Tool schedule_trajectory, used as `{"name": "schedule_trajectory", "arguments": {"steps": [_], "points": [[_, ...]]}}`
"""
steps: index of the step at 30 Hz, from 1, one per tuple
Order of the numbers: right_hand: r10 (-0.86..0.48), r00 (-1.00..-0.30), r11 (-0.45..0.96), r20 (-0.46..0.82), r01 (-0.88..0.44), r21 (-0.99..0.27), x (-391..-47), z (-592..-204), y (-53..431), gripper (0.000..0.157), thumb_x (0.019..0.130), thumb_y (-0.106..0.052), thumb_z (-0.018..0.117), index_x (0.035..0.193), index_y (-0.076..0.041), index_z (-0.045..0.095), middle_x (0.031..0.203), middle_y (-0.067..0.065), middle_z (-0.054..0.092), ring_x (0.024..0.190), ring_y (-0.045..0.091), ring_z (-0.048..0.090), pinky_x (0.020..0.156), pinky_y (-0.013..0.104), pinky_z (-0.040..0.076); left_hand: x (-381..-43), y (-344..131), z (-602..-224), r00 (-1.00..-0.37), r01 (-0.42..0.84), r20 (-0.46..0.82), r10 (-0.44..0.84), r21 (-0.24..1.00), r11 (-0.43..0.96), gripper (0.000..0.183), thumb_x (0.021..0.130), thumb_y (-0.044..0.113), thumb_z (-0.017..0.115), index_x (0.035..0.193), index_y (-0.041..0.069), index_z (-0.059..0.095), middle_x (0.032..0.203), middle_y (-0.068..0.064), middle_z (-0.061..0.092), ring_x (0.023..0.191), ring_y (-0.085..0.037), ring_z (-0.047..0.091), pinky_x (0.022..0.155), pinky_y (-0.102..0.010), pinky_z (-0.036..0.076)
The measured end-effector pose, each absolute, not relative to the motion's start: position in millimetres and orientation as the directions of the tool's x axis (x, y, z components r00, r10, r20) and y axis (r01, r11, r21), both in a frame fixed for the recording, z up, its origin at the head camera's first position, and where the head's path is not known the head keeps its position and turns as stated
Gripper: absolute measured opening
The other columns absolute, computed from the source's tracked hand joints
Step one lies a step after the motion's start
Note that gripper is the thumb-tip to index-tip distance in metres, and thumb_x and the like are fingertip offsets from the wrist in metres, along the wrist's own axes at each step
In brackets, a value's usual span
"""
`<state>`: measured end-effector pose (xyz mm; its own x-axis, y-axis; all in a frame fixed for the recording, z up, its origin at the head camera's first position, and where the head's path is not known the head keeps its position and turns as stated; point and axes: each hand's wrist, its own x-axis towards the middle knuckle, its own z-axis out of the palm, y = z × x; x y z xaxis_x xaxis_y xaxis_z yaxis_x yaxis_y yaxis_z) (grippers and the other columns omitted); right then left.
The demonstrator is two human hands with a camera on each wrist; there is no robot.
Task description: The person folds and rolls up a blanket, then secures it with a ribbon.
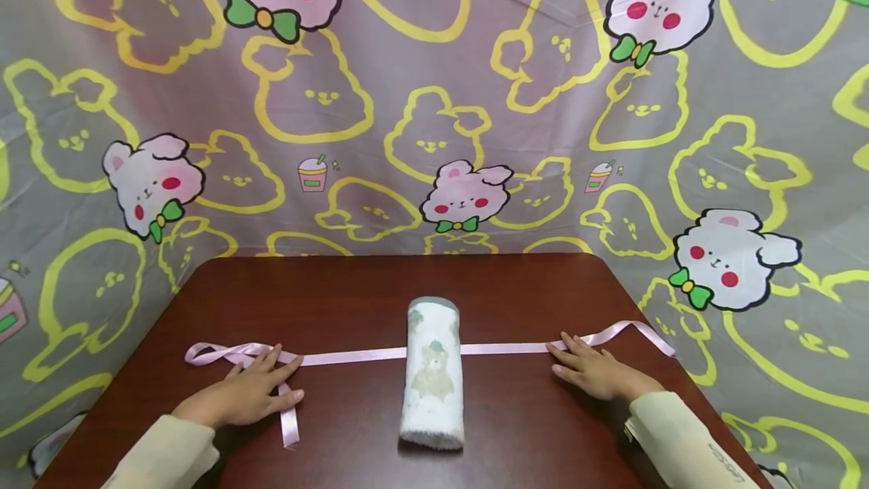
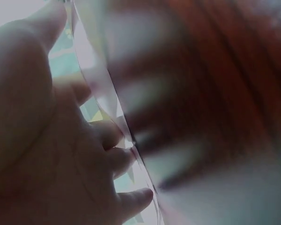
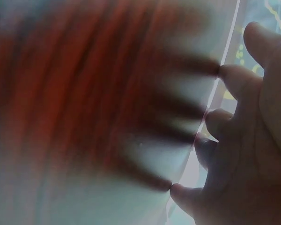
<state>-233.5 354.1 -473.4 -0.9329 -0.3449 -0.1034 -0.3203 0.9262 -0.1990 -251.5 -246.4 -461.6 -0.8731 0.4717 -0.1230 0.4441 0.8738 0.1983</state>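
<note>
A rolled white towel [image 1: 433,379] with a bear print and a grey edge lies lengthwise in the middle of the table. Crossing beneath it from side to side runs a pink satin ribbon [image 1: 360,357]. My left hand [image 1: 244,395] rests with spread fingers on the ribbon's left part, where it loops and one end hangs toward me. On the other side, the fingertips of my right hand [image 1: 597,372] press the ribbon's right part. Both hands have straight fingers, and in the wrist views their fingertips [image 2: 143,196] [image 3: 178,191] meet the tabletop.
The dark reddish-brown table [image 1: 339,285] has rounded far corners. Behind it and along both sides hangs a grey curtain [image 1: 543,210] printed with cartoon rabbits. The ribbon's right tail [image 1: 655,334] twists up near the table's right edge.
</note>
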Motion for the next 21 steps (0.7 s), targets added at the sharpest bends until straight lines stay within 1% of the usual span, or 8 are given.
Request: {"name": "schedule_trajectory", "arguments": {"steps": [7, 10, 13, 17, 21], "points": [[-0.318, -0.942, 0.934, -0.109, -0.291, -0.208, -228.9, -473.8, 354.7, 0.058, 0.09, -0.055, 0.034, 0.136, -0.021, 0.038, 0.142, 0.018, 0.023, 0.128, 0.039, 0.018, 0.087, 0.068, 0.016, -252.4, -250.1, -464.2, -0.871, 0.437, -0.129, 0.473, 0.235, 0.868, 0.073, 0.082, 0.067, 0.034, 0.135, 0.018, 0.039, 0.141, -0.021, 0.023, 0.128, -0.041, 0.016, 0.09, -0.067, 0.012], [-0.302, -0.947, 0.939, -0.113, -0.275, -0.209, -225.9, -471.0, 353.8, 0.057, 0.09, -0.054, 0.034, 0.135, -0.02, 0.04, 0.141, 0.019, 0.024, 0.127, 0.04, 0.019, 0.086, 0.069, 0.016, -255.0, -250.6, -464.8, -0.874, 0.429, -0.129, 0.469, 0.251, 0.868, 0.072, 0.082, 0.066, 0.034, 0.136, 0.019, 0.038, 0.142, -0.019, 0.022, 0.128, -0.039, 0.017, 0.09, -0.066, 0.01], [-0.282, -0.951, 0.943, -0.125, -0.251, -0.218, -223.6, -468.4, 352.3, 0.057, 0.089, -0.054, 0.035, 0.135, -0.02, 0.04, 0.141, 0.019, 0.024, 0.128, 0.039, 0.019, 0.087, 0.069, 0.015, -256.7, -250.6, -465.3, -0.875, 0.432, -0.119, 0.468, 0.242, 0.869, 0.072, 0.082, 0.066, 0.035, 0.136, 0.018, 0.038, 0.142, -0.019, 0.022, 0.128, -0.038, 0.019, 0.091, -0.066, 0.01], [-0.271, -0.952, 0.945, -0.145, -0.235, -0.227, -221.2, -467.6, 350.6, 0.058, 0.089, -0.055, 0.035, 0.134, -0.019, 0.04, 0.141, 0.02, 0.023, 0.128, 0.038, 0.018, 0.088, 0.068, 0.014, -256.5, -250.6, -465.0, -0.875, 0.415, -0.152, 0.46, 0.251, 0.874, 0.072, 0.082, 0.066, 0.034, 0.136, 0.019, 0.038, 0.142, -0.019, 0.022, 0.129, -0.038, 0.016, 0.09, -0.067, 0.009], [-0.274, -0.952, 0.946, -0.138, -0.241, -0.218, -218.6, -469.4, 349.4, 0.059, 0.089, -0.056, 0.034, 0.134, -0.019, 0.041, 0.14, 0.021, 0.025, 0.128, 0.039, 0.02, 0.087, 0.069, 0.015, -255.4, -251.4, -464.2, -0.876, 0.42, -0.144, 0.46, 0.238, 0.876, 0.072, 0.081, 0.067, 0.035, 0.135, 0.019, 0.039, 0.141, -0.019, 0.023, 0.128, -0.038, 0.017, 0.09, -0.067, 0.01]]}}
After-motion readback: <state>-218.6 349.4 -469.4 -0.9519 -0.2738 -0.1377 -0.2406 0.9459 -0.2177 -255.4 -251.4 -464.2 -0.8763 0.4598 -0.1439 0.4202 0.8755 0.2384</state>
